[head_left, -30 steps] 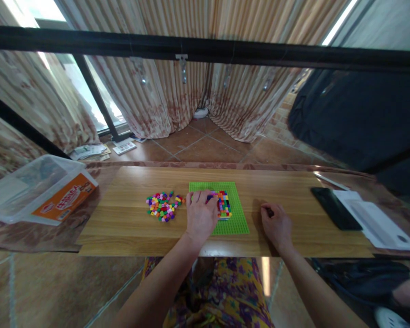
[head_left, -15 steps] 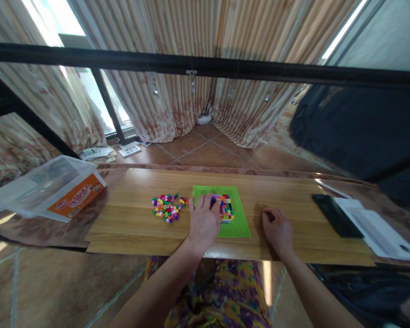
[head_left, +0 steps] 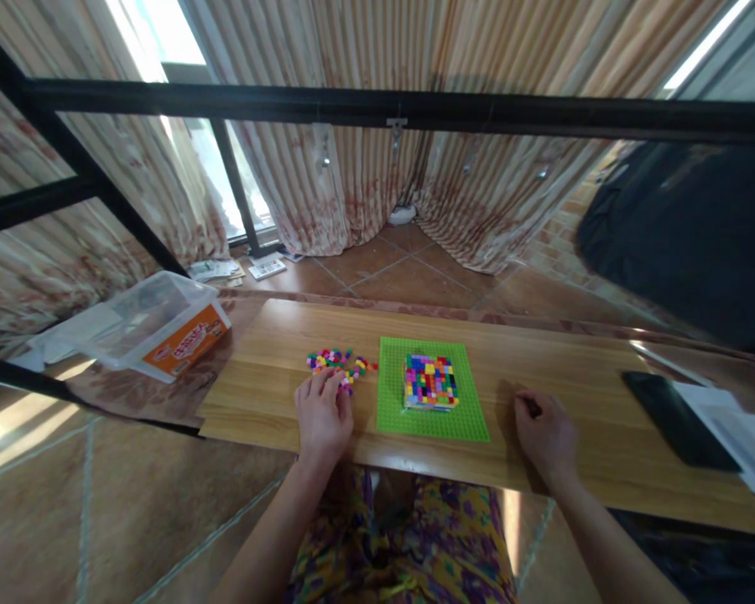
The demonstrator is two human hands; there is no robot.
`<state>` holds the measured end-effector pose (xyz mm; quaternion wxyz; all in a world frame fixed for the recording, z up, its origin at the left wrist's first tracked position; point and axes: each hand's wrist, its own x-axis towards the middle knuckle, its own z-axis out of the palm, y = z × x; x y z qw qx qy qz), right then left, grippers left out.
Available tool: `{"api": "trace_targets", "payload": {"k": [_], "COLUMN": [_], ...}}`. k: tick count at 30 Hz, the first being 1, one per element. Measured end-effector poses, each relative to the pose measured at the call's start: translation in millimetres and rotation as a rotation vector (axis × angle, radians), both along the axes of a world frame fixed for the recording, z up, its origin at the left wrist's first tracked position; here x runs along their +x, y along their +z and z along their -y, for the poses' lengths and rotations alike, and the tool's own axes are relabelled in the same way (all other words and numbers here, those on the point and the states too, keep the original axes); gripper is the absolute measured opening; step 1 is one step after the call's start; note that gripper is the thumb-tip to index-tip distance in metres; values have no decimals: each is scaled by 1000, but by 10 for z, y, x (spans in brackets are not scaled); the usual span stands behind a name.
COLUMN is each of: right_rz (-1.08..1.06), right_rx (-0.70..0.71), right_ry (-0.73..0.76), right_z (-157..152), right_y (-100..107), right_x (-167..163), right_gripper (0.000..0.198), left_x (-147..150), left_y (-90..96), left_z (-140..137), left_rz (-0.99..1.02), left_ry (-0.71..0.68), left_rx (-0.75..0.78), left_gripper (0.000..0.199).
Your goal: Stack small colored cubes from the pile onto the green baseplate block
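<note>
Wooden table [head_left: 579, 377] seen from above, read from left to right. At far left we see a clear plastic box [head_left: 154, 323] lying tilted on a darker surface just off the table's end; its orange label carries white writing too small for us to read. Next comes a pile of small coloured blocks [head_left: 340, 362]. The left hand [head_left: 323, 413] lies palm down over the near edge of this pile, fingers [head_left: 333, 384] slightly spread and extended, their tips touching the blocks; we cannot tell whether any block is pinched beneath them, and part of the pile is hidden by the hand. Just to the right lies a green studded baseplate [head_left: 434, 415], flat on the table, bearing a square patch of multicoloured blocks [head_left: 430, 381] toward its far side, apart from both hands. Farther right, the right hand [head_left: 544, 432] rests on the bare wood, fingers curled inward in a loose fist; what, if anything, it encloses is hidden from us. At far right a black phone [head_left: 676, 407] lies flat beside white papers [head_left: 746, 436], which the frame edge cuts off.
</note>
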<state>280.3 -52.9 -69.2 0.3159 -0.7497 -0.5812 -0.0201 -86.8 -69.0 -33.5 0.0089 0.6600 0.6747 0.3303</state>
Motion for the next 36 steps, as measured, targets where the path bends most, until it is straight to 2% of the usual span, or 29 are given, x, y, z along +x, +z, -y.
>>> {"api": "trace_targets", "payload": {"k": [3,8,11,16,20,25,32,34,36], "right_rz": [3,28,40,26,36,52,37,33,32], "right_rx": [-19,-39,-16,-25,-15,-12,-34,-27,-15], "right_ry": [-7,-26,-10,-20,-14,-2,-21,-21,-20], "right_z": [8,13,4,3,12,19,25,22,20], "right_y": [5,-10,-19,-11,1,5,8,4,-1], "right_x": [10,21,27,26,18,22,32,30,27], "right_gripper": [32,33,34,34,34,34,33,33,33], "left_x": [-48,111,249,394,365,234,85,85,125], "left_y": [9,135,167,90,55,51,29,57,98], "left_z": [-35,-221,-348,-521,-551,-463,-329,-296,-268], "left_rz": [-19,-73,-114,-217,-292,-308,-262,-171,5], "left_ry": [25,-12,-106,-288,-273,-237,-235,-237,-246], "left_rx": [-18,-58,-86,-162,-223,-232,-160,-107,-35], "left_gripper": [29,27,27,18,24,23,21,21,20]}}
